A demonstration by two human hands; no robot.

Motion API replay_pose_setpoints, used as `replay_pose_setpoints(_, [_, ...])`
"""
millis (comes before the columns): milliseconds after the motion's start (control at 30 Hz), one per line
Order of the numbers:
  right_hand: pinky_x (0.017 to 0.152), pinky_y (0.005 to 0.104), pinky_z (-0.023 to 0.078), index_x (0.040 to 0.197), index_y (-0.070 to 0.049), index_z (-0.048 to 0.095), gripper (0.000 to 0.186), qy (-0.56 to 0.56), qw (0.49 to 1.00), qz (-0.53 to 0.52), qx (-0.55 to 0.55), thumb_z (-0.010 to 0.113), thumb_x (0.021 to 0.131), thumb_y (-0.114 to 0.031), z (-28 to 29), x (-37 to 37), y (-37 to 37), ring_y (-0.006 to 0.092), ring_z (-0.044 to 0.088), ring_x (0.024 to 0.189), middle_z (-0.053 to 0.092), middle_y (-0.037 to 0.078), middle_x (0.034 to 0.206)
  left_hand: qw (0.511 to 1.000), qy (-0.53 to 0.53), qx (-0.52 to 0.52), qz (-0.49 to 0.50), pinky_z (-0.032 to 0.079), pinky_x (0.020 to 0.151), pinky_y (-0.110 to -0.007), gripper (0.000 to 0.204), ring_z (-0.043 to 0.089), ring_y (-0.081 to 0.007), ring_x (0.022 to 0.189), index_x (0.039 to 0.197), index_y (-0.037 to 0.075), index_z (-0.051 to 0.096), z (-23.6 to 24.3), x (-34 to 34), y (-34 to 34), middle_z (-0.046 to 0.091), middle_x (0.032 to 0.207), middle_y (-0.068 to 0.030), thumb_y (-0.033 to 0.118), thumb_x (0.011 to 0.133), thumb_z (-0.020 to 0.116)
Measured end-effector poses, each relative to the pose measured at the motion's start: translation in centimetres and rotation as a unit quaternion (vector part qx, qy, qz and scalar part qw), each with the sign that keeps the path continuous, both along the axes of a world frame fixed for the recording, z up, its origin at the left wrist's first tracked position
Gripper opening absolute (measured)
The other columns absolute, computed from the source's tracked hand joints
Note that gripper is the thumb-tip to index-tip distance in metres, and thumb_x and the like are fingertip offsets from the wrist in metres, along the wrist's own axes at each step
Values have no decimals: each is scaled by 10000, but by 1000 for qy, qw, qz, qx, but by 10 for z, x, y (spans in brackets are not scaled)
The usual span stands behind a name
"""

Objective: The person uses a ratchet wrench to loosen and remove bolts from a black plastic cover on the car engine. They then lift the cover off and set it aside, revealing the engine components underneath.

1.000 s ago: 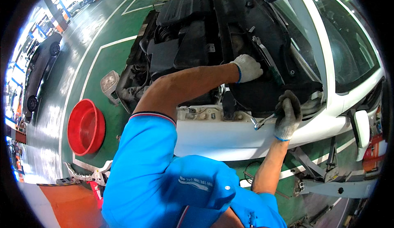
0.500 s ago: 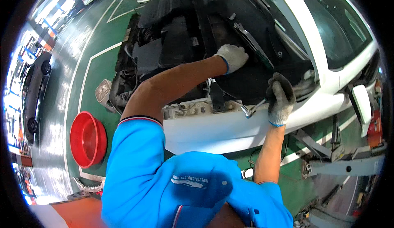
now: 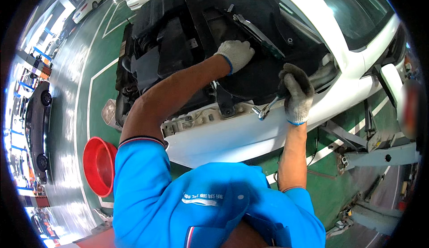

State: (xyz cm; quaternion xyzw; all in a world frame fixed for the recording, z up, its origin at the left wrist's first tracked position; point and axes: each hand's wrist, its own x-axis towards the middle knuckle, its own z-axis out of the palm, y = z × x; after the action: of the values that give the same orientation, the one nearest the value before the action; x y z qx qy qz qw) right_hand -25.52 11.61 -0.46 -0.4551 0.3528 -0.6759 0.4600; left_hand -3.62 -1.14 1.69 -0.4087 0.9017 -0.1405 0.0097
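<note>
My left hand (image 3: 235,56), in a white knit glove, reaches over the dark engine bay (image 3: 214,76) of a white car. Its fingers are curled closed; what they hold, if anything, is hidden. My right hand (image 3: 297,94), in a glove with grey-black dirty fingers, grips a ratchet wrench (image 3: 267,110) by its handle. The wrench's shiny head points left, above the white fender (image 3: 232,136). Beyond my hands, a long metal tool with a dark green handle (image 3: 257,32) lies on the black surface near the windshield.
A red plastic basin (image 3: 99,167) and a pale container (image 3: 109,113) stand on the green floor to the left. Grey lift arms (image 3: 380,155) are at the right, below the car's side mirror (image 3: 393,82). Other parked cars are farther off, including a dark one (image 3: 39,132).
The whole view has shifted slightly, moving the car leftward in the picture. The ratchet wrench's head has tilted a little lower. Both hands keep nearly the same poses.
</note>
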Motion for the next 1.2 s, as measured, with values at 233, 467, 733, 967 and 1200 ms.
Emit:
replay_pose_setpoints(233, [786, 258, 527, 1202, 21, 712, 287, -3, 1000, -19, -4, 688, 924, -46, 3, 5, 2, 159, 682, 927, 747, 112, 1060, 993, -56, 90, 50, 603, 820, -475, 264, 705, -355, 1015, 1220, 47, 635, 23, -8, 7, 675, 1053, -181, 163, 1002, 542])
replay_pose_setpoints(467, [796, 261, 532, 1207, 23, 710, 292, 24, 999, -24, -8, 688, 923, -39, 4, 4, 2, 169, 686, 936, 747, 116, 1063, 997, -13, 56, 42, 601, 825, -472, 243, 701, -347, 1036, 1202, 54, 645, 16, -2, 11, 671, 1072, -188, 133, 992, 551])
replay_pose_setpoints(733, [782, 261, 533, 1205, 16, 711, 287, 28, 999, -26, -5, 688, 924, -38, 1, 3, 0, 162, 681, 919, 744, 105, 1042, 989, -82, 106, 56, 604, 821, -457, 282, 693, -343, 1054, 1255, 64, 625, 32, -4, 10, 665, 1138, -175, 130, 991, 551])
replay_pose_setpoints(967, [760, 252, 529, 1205, 9, 713, 274, 14, 1000, -27, 0, 667, 941, -49, 5, 5, 1, 154, 676, 893, 742, 101, 1036, 999, -10, 20, 30, 604, 824, -461, 277, 703, -330, 1030, 1249, 59, 622, 10, 1, 9, 674, 1123, -165, 134, 993, 547])
replay_pose_setpoints(1200, [730, 254, 527, 1203, 15, 711, 274, 25, 999, -20, -16, 666, 940, -48, 1, 3, -1, 148, 675, 884, 742, 103, 1026, 993, -63, 85, 46, 606, 818, -459, 298, 703, -329, 1038, 1278, 71, 621, 22, 0, 8, 675, 1105, -163, 134, 998, 543])
